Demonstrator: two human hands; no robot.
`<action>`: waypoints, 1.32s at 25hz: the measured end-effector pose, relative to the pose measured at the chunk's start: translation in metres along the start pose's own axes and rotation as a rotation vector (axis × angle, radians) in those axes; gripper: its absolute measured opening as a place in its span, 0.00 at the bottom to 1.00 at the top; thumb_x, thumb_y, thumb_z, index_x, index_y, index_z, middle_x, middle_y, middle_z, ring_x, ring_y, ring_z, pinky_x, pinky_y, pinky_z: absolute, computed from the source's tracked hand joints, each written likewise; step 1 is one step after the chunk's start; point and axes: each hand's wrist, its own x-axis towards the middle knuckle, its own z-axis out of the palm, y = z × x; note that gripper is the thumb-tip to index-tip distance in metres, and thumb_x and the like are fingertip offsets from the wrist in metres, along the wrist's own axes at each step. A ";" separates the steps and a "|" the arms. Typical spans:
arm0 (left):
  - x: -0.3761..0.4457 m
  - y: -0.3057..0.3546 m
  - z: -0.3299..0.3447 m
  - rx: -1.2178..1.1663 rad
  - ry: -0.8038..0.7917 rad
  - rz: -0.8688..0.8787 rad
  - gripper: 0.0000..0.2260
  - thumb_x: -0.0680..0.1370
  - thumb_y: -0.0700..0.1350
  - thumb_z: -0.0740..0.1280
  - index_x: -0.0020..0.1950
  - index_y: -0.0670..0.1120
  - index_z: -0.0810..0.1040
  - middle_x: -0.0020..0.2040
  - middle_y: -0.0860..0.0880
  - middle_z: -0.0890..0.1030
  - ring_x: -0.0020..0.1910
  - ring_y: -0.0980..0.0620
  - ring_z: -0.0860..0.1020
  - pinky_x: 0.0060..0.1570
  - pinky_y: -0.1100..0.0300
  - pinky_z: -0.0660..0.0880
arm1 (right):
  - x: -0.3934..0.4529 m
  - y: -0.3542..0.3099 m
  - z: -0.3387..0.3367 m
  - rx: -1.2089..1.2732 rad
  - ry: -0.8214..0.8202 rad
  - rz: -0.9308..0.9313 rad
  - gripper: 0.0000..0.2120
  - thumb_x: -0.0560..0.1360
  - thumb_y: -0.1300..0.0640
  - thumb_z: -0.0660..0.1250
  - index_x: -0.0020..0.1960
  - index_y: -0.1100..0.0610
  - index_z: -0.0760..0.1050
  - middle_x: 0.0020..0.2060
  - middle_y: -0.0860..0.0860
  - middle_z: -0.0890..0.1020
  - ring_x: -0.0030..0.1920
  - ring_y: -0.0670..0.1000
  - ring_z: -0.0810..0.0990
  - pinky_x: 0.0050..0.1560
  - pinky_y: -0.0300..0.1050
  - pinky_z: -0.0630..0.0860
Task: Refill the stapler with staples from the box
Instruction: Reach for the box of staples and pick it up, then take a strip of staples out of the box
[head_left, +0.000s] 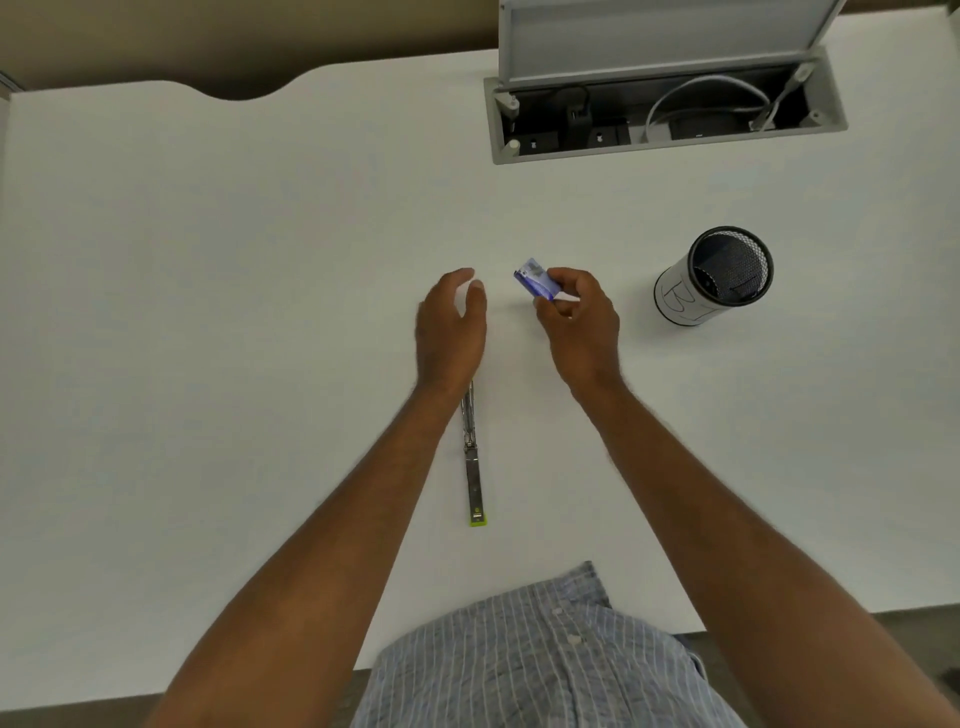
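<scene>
In the head view, the right hand (576, 317) sits just right of the frame's centre, its fingers pinched around a small blue box of staples (536, 280) lifted off the desk. The box points up and to the left, out of the fingertips, toward the left hand (451, 332). That hand is empty, fingers loosely curled and half open, palm turned toward the box, a short gap away from it.

The stapler (475, 462) lies flat on the desk, below centre, opened out. Its long axis runs nearly straight up and down the frame: the green end (479, 519) is nearest the person, and the far end disappears under the left wrist. So the stapler lies below and left of the box, and the left hand is the nearer of the 2 to it. My judgement is that the box must first be opened, probably with both hands, before a strip can be brought down to the metal channel along that axis.

The desk (234, 260) is plain white and flat. At the right stands a black mesh pen cup (717, 278), well apart from the hands. At the upper right, an open cable tray (660, 114) is set into the desk, its lid raised. Around the stapler the surface is bare, giving plenty of room.
</scene>
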 end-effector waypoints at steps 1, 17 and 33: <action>-0.007 0.013 0.001 -0.173 -0.034 -0.055 0.13 0.82 0.49 0.61 0.64 0.50 0.79 0.63 0.52 0.82 0.62 0.53 0.79 0.67 0.53 0.73 | -0.010 -0.004 -0.003 0.039 0.002 0.017 0.15 0.76 0.63 0.69 0.61 0.53 0.78 0.51 0.42 0.83 0.45 0.47 0.84 0.40 0.30 0.74; -0.102 0.036 -0.003 -0.790 -0.271 -0.424 0.06 0.81 0.45 0.67 0.54 0.46 0.83 0.46 0.47 0.88 0.43 0.50 0.87 0.39 0.61 0.81 | -0.115 -0.005 -0.054 0.161 -0.104 -0.029 0.18 0.76 0.63 0.73 0.64 0.57 0.77 0.60 0.49 0.84 0.53 0.47 0.86 0.53 0.39 0.82; -0.116 0.042 -0.016 -0.774 -0.349 -0.322 0.08 0.83 0.47 0.66 0.57 0.46 0.82 0.51 0.47 0.88 0.50 0.48 0.87 0.47 0.58 0.83 | -0.126 -0.006 -0.055 0.461 -0.052 0.005 0.12 0.77 0.64 0.72 0.60 0.62 0.81 0.57 0.52 0.86 0.54 0.52 0.86 0.57 0.49 0.83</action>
